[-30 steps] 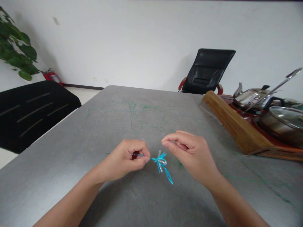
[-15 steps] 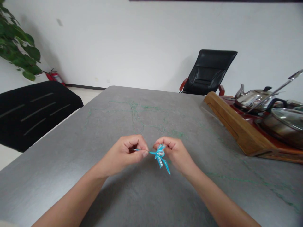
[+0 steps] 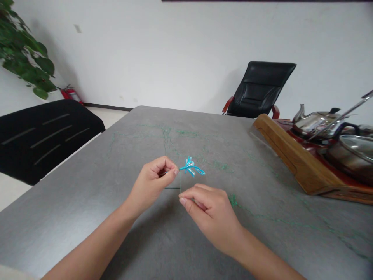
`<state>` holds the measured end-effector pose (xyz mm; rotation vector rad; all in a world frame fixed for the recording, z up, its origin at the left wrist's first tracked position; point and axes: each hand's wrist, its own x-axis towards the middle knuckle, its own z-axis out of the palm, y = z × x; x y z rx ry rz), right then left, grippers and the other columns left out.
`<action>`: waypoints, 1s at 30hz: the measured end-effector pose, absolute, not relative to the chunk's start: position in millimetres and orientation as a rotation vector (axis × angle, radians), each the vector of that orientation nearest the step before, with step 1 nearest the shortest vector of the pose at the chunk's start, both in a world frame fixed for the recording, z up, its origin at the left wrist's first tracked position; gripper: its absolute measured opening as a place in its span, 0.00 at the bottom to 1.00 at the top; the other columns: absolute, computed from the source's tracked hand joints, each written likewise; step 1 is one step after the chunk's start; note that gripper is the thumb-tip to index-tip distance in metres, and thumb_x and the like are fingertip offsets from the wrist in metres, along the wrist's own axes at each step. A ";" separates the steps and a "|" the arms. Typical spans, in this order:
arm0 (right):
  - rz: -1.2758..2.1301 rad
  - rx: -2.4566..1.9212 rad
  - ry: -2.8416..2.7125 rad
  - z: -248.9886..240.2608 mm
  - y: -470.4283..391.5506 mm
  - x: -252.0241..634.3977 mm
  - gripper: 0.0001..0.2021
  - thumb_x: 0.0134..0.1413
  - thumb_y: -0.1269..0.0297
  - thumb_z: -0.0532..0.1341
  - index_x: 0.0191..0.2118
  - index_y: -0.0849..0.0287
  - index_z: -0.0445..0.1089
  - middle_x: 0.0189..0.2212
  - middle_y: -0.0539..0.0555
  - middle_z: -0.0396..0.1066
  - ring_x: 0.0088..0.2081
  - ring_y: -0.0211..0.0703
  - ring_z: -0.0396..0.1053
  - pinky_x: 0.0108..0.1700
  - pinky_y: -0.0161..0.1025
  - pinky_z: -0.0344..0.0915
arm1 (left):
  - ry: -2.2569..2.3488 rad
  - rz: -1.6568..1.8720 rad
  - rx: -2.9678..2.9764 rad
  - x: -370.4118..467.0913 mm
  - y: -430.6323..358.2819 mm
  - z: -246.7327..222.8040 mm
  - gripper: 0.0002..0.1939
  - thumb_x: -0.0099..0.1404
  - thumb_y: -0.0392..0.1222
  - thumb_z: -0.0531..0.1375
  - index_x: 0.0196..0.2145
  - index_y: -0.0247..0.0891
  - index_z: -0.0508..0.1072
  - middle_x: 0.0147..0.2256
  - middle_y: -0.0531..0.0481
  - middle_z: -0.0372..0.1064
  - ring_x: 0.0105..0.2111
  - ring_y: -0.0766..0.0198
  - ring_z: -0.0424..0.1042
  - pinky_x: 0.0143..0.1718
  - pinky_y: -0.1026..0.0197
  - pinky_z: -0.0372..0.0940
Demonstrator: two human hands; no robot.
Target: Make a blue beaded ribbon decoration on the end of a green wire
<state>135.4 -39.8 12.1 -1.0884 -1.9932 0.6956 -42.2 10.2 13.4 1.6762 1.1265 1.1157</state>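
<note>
A small blue flower ornament (image 3: 190, 168) with white beads points to the right from the fingertips of my left hand (image 3: 154, 177). That hand is closed in a pinch round its thin stem. Lower and to the right, my right hand (image 3: 211, 212) pinches a thin thread (image 3: 180, 184), which runs up to the stem beside my left fingertips. Both hands are above the grey tabletop (image 3: 116, 171). A short dark line shows below my left hand; I cannot tell whether it is wire or thread.
On the right, a wooden tea tray (image 3: 287, 159) bears a metal kettle (image 3: 317, 122) and a lidded pot (image 3: 354, 155). A black chair (image 3: 262, 89) stands beyond the table, another (image 3: 49, 136) at the left. A plant (image 3: 26, 54) and fire extinguisher (image 3: 71, 94) are behind.
My right hand has left the flower and moved down, with the thread now stretched from its fingertips. My left hand and the flower have risen slightly, and the flower has turned.
</note>
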 end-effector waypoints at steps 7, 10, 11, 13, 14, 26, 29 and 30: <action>-0.106 -0.984 -2.180 34.2 -49.5 141.6 0.13 0.59 0.75 0.55 0.27 0.62 0.73 0.18 0.48 0.57 0.20 0.36 0.53 0.25 0.38 0.48 | 1.179 1.032 1.967 -36.0 3.1 13.0 0.07 0.63 0.34 0.57 0.26 0.36 0.71 0.22 0.57 0.63 0.23 0.71 0.59 0.25 0.67 0.53; -0.176 -1.010 -2.167 42.0 -47.4 148.9 0.13 0.59 0.75 0.55 0.25 0.62 0.73 0.18 0.47 0.57 0.20 0.35 0.52 0.25 0.38 0.48 | 1.112 0.954 2.092 -36.2 2.0 14.2 0.07 0.63 0.31 0.57 0.28 0.36 0.72 0.23 0.57 0.65 0.24 0.71 0.61 0.26 0.68 0.54; -0.168 -1.030 -2.160 43.9 -46.0 152.0 0.13 0.59 0.74 0.55 0.26 0.62 0.73 0.18 0.47 0.57 0.19 0.35 0.52 0.25 0.37 0.48 | 1.073 0.925 2.128 -36.3 1.7 14.9 0.07 0.62 0.30 0.57 0.28 0.36 0.72 0.23 0.57 0.65 0.24 0.71 0.61 0.26 0.68 0.54; -0.102 -1.080 -2.142 46.6 -42.4 158.2 0.12 0.60 0.73 0.56 0.29 0.61 0.75 0.19 0.47 0.58 0.20 0.34 0.55 0.25 0.37 0.49 | 0.983 0.867 2.178 -36.3 1.0 16.4 0.08 0.62 0.29 0.57 0.29 0.36 0.72 0.24 0.56 0.65 0.25 0.71 0.62 0.28 0.67 0.55; -0.041 -1.106 -2.132 47.5 -40.1 161.1 0.12 0.60 0.72 0.56 0.31 0.61 0.76 0.19 0.47 0.60 0.21 0.34 0.57 0.25 0.36 0.50 | 0.941 0.844 2.188 -36.2 0.6 17.3 0.08 0.63 0.29 0.57 0.29 0.36 0.73 0.24 0.56 0.64 0.26 0.71 0.63 0.28 0.67 0.55; 0.728 -1.289 -1.730 29.5 -9.8 172.4 0.08 0.55 0.63 0.62 0.29 0.58 0.76 0.16 0.42 0.49 0.20 0.32 0.48 0.24 0.34 0.46 | 0.774 0.723 2.022 -39.7 -0.7 26.2 0.08 0.66 0.37 0.58 0.31 0.36 0.77 0.24 0.55 0.64 0.25 0.70 0.61 0.29 0.65 0.55; 0.949 -1.300 -1.619 18.7 -2.9 171.0 0.10 0.54 0.58 0.63 0.29 0.60 0.74 0.16 0.42 0.46 0.20 0.32 0.47 0.23 0.34 0.44 | 0.764 0.767 1.988 -41.6 0.5 26.0 0.08 0.65 0.38 0.59 0.31 0.36 0.77 0.24 0.54 0.65 0.25 0.70 0.62 0.29 0.65 0.56; 1.008 -1.295 -1.587 14.8 -0.8 169.7 0.11 0.53 0.58 0.63 0.29 0.60 0.74 0.16 0.42 0.47 0.20 0.33 0.47 0.23 0.34 0.45 | 0.770 0.788 1.974 -42.3 0.9 25.5 0.08 0.65 0.38 0.59 0.30 0.36 0.77 0.24 0.55 0.64 0.25 0.70 0.61 0.29 0.65 0.55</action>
